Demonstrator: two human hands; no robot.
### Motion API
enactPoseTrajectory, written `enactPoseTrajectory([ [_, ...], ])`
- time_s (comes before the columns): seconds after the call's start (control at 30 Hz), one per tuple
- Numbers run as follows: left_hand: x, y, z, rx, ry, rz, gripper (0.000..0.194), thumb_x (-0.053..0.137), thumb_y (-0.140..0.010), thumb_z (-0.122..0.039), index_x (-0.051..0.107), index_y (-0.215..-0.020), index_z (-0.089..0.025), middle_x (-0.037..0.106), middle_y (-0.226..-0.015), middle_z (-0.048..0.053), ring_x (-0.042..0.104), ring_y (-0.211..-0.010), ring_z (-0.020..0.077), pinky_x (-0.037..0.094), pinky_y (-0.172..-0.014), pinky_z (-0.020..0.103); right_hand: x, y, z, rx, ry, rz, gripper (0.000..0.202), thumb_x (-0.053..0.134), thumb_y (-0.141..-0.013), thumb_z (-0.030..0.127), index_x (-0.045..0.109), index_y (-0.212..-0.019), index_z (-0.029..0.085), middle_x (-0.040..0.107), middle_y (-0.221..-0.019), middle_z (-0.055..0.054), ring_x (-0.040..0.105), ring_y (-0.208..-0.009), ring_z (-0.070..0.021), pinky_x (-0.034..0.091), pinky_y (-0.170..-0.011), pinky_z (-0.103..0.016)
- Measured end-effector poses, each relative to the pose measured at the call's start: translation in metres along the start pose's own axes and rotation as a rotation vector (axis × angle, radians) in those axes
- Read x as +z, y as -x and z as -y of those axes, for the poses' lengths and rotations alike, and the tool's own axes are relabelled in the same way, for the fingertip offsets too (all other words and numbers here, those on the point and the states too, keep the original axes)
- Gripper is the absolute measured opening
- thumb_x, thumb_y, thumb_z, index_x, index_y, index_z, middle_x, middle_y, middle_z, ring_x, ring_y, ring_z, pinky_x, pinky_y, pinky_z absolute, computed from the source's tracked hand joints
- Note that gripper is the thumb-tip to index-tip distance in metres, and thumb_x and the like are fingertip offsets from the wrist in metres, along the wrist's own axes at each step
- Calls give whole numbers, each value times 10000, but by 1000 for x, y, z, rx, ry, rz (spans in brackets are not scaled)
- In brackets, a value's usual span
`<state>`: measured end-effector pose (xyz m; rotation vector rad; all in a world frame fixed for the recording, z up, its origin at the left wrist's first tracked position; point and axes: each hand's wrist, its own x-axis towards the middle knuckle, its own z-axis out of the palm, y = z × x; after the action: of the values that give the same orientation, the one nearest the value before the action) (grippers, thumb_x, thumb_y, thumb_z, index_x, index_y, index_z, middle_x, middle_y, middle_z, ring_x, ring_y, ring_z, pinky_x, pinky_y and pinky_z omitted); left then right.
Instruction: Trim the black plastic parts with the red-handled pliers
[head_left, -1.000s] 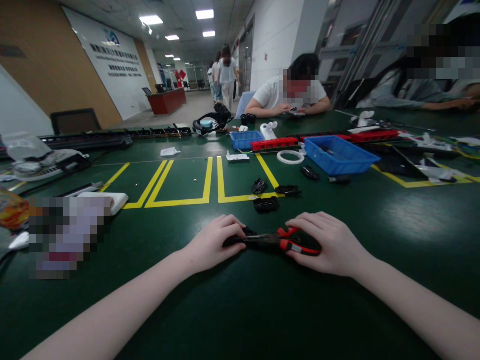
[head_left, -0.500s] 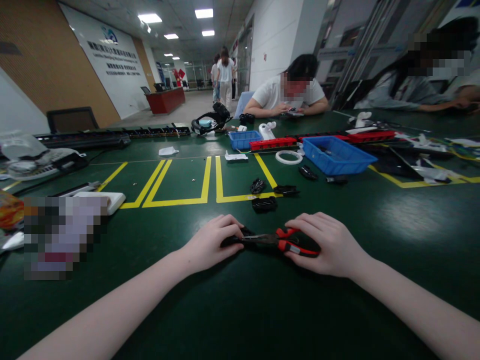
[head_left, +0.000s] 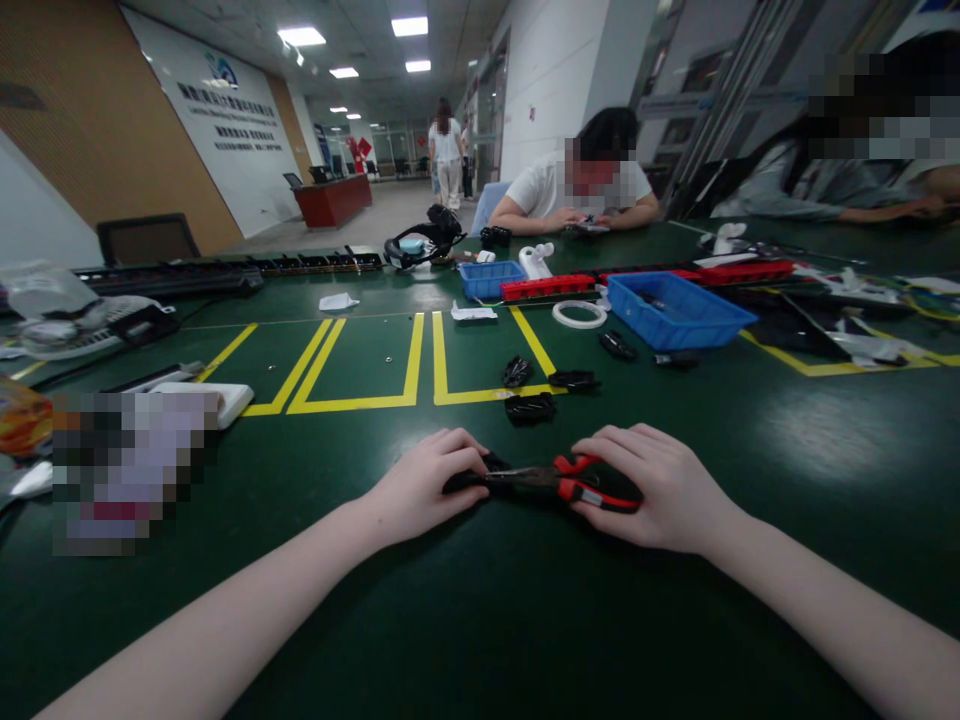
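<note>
Gripping tapered metal pliers (head_left: 546,479) — right hand (head_left: 660,488) curled.

Dim; ceiling lights (head_left: 301,37) bright; soft glare on tabletop (head_left: 840,440); edges stretched.

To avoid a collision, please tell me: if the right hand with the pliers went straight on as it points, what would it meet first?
Most likely the black piece held by the left hand; the pliers overlap it in view, but whether they touch it is unclear.
</note>
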<state>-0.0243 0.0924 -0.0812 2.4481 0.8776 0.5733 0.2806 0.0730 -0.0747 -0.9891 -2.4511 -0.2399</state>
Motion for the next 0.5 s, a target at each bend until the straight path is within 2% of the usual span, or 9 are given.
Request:
enactPoseTrajectory([
  [0.27, 0, 0, -1, -18, 10, -3, 111, 657, -897, -164, 620, -995, -199, 602, -1183, 62, 583, -1077, 232, 533, -909, 426, -5, -3, 3, 1, -5, -5, 362, 660, -800, 443, 650, -1042, 175, 719, -925, -94, 662, -756, -208, 500, -687, -357],
  [0.5, -1, 0, -1, -11, -1, 3, 96, 649, -903, -178, 614, -990, -202, 606, -1184, 65, 587, -1076, 239, 529, -902, 430, -2, -2, 3, 22, -15, 0, 362, 669, -794, 442, 647, -1041, 178, 719, -926, -88, 662, -741, -202, 498, -679, -350],
])
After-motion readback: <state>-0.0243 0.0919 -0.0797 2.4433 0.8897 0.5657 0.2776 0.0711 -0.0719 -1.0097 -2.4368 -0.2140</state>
